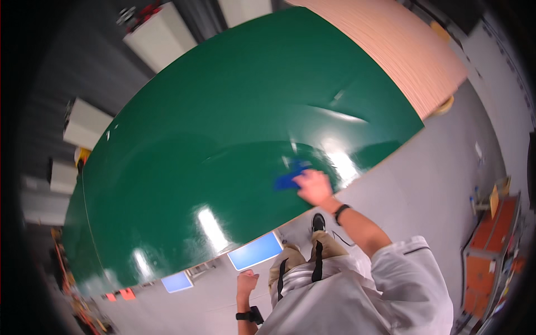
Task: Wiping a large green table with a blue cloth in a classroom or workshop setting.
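Note:
My right hand [313, 186] is over the near right part of a large green tabletop [201, 117], with its fingers on a blue cloth [287, 181]. Motion blurs the cloth, which looks spread flat under and beyond my fingertips. A dark band circles that wrist. Below the table's front edge, my left hand [248, 279] hangs beside my body, curled into a loose fist with nothing visible in it. It wears a black wristwatch [250, 315].
A wood-grain board [389, 50] adjoins the table's right end. Pale boxes [161, 37] line the far side. Blue-topped stools [256, 251] stand under the front edge. An orange-panelled cabinet [481, 276] is at right. Bright light reflections lie on the green surface.

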`<state>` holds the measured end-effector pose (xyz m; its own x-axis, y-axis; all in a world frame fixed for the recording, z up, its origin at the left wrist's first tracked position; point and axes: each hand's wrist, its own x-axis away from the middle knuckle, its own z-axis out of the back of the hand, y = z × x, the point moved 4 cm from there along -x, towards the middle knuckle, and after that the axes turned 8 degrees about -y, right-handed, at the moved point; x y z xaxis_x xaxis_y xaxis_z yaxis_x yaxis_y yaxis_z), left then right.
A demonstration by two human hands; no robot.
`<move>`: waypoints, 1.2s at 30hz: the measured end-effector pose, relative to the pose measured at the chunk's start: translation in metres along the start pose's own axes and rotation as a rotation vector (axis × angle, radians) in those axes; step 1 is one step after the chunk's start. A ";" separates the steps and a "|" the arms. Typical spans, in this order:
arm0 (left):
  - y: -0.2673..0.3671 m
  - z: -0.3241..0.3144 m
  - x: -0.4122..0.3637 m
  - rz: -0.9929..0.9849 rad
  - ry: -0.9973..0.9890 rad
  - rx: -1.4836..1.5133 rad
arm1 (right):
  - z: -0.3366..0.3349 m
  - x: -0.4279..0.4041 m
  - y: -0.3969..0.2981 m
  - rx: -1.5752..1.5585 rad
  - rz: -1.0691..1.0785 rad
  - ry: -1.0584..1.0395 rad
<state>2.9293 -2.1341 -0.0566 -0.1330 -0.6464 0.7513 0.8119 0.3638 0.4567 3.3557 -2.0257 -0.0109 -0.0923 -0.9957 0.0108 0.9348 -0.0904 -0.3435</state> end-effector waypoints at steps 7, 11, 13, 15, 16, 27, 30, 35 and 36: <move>-0.044 0.047 -0.029 -0.023 0.143 0.199 | 0.008 0.011 0.077 0.125 -1.079 -0.053; -0.060 0.067 -0.026 0.071 0.126 0.404 | -0.067 -0.046 -0.096 0.227 -0.596 -0.038; -0.074 0.072 -0.030 0.068 0.162 0.390 | -0.093 -0.080 -0.188 0.171 -0.280 -0.125; -0.079 0.080 -0.037 0.047 0.195 0.347 | -0.116 -0.120 -0.240 0.105 -0.013 -0.144; -0.083 0.082 -0.034 0.076 0.227 0.384 | -0.119 -0.138 -0.257 0.083 0.049 -0.137; -0.122 0.072 0.055 0.571 0.228 0.316 | -0.104 -0.312 -0.190 -0.017 0.020 0.166; -0.101 0.070 0.057 0.659 0.120 0.279 | -0.081 -0.312 -0.131 -0.032 -0.068 0.207; -0.048 0.103 -0.015 0.271 -0.012 -0.402 | -0.002 -0.283 0.052 0.060 -0.491 0.390; -0.038 0.110 -0.042 0.151 0.037 -0.562 | 0.017 -0.262 0.108 0.119 -0.613 0.401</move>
<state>2.8416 -2.0466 -0.0534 0.0192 -0.6415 0.7669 0.9987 0.0482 0.0153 3.4866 -1.7746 -0.0345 -0.7066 -0.6835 -0.1834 0.7039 -0.6521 -0.2816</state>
